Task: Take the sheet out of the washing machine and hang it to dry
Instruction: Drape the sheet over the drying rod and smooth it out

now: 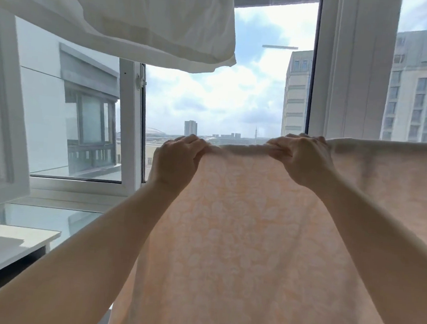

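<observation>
The open window sash [130, 128] stands left of centre, its white frame swung inward with a latch on its edge. Above it and to the left hangs a white cloth [131, 19], its lower corner drooping toward the sash. Right of the sash, a broad white window post [353, 68] rises. Below it, far left, a white ledge [7, 243] catches sunlight. Beyond the sash, pale tall buildings [419, 90] and cloudy sky [224, 94].

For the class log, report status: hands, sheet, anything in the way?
Left hand and right hand both grip the top edge of the peach sheet, held up at the window. White cloth hangs overhead, clear of it.
</observation>
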